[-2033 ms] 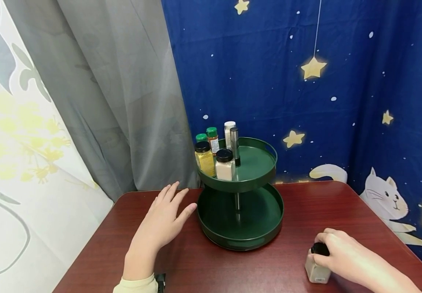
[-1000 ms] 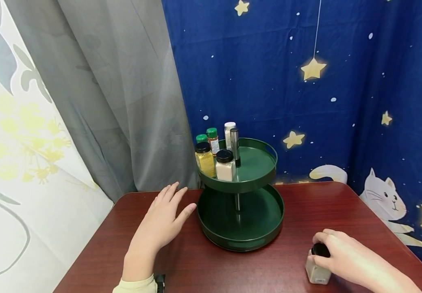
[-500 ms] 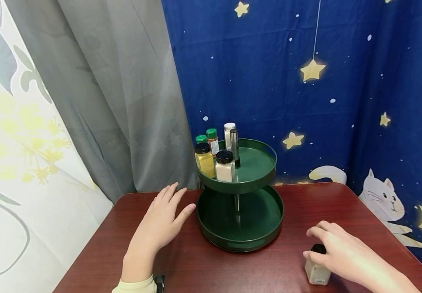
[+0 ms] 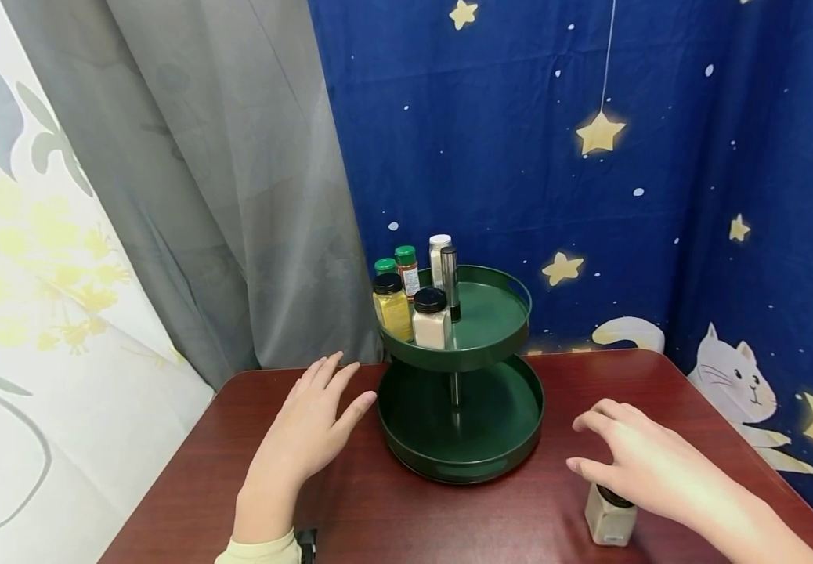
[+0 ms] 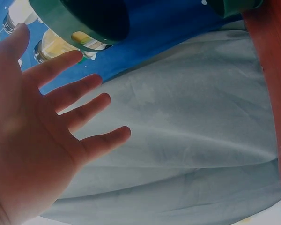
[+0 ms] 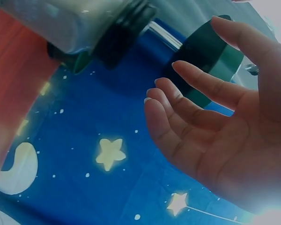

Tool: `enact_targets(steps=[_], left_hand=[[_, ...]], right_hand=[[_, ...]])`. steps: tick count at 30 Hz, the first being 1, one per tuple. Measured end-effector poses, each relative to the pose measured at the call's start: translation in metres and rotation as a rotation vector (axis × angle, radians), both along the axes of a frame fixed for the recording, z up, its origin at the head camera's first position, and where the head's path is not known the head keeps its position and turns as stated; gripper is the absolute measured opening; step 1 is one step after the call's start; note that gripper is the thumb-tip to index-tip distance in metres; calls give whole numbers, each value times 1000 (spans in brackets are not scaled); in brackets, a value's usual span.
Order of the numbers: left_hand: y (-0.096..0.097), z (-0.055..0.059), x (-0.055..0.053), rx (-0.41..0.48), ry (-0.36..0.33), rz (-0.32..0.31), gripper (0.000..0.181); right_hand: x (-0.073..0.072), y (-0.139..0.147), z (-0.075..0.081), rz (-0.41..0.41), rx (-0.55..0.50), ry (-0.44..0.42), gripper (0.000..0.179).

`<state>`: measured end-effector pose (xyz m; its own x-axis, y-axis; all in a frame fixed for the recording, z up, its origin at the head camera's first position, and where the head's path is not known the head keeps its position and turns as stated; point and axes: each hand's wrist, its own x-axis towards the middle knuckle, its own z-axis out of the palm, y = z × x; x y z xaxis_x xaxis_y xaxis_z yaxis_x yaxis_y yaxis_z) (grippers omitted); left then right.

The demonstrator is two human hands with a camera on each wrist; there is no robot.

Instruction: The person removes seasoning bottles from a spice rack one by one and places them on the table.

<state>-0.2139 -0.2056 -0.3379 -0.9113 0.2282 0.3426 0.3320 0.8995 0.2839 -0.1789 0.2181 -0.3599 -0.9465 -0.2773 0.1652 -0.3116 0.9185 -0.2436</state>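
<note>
In the head view, a square spice jar (image 4: pixel 608 521) with a black lid stands upright on the table at the right. My right hand (image 4: pixel 642 462) hovers over it, fingers relaxed and apart, and hides part of the lid. The right wrist view shows that hand free of the jar (image 6: pixel 79 23), with nothing in the palm. My left hand (image 4: pixel 308 427) is left of the green two-tier turntable (image 4: pixel 459 360), fingers spread and holding nothing. Its bare palm also shows in the left wrist view.
On the upper tier stand a yellow jar (image 4: pixel 392 313), a pale black-lidded jar (image 4: pixel 431 325), a slim metal-looking cylinder (image 4: pixel 450 282), a white-capped bottle (image 4: pixel 438 254) and green-capped bottles (image 4: pixel 406 270). Curtains (image 4: pixel 237 196) hang behind the dark red table (image 4: pixel 392 525).
The right hand has let go of the jar's lid and risen away, up and to the left, its fingers widening. The jar stays in place. My left hand holds nearly still.
</note>
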Motion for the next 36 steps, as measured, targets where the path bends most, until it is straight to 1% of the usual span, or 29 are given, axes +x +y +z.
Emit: enact_targets(steps=[4, 10, 20, 25, 30, 36], left_hand=[[-1, 1, 0, 1, -4, 1, 66], [-1, 1, 0, -1, -9, 5, 65], [0, 0, -1, 14, 1, -8, 65], [0, -1, -3, 15, 15, -16, 66], [0, 1, -2, 14, 13, -15, 65], [1, 4, -1, 13, 6, -16, 65]], right_hand=[[1, -7, 5, 9, -4, 20, 42], [1, -16, 15, 22, -37, 7, 43], [4, -30, 33, 45, -56, 70, 44], [5, -37, 48, 55, -85, 131, 45], [3, -47, 64, 70, -116, 170, 48], [3, -64, 84, 117, -149, 230, 44]])
